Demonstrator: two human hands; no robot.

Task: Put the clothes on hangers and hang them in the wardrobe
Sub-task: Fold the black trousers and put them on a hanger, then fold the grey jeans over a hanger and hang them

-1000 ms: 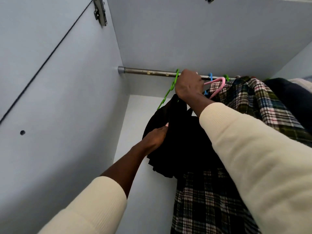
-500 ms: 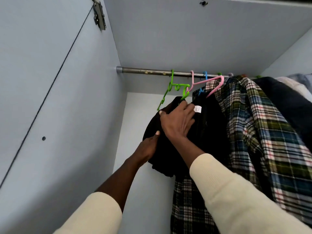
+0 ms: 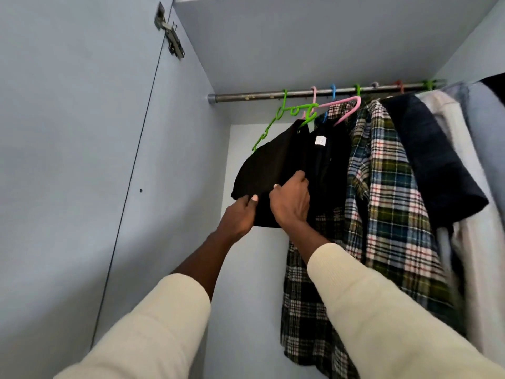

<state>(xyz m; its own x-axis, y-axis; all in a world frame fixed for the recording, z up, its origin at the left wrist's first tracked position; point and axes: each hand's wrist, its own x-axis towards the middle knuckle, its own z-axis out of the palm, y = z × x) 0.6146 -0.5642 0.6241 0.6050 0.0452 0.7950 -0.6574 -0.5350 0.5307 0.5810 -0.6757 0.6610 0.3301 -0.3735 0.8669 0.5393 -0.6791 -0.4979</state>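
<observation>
The black garment (image 3: pixel 284 162) hangs on the green hanger (image 3: pixel 284 116) at the left end of the wardrobe rail (image 3: pixel 246 95), beside a plaid shirt (image 3: pixel 382 187); hanging appears complete, straightening remains. Both arms reach upward: the left hand (image 3: pixel 237 217) and right hand (image 3: pixel 291 201) pinch its lower hem.

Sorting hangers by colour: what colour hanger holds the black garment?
Green hanger, holding the black garment; head view.

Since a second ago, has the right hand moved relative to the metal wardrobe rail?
Yes. The right hand has dropped from the metal wardrobe rail down to the lower part of the black garment, beside the left hand.
</observation>
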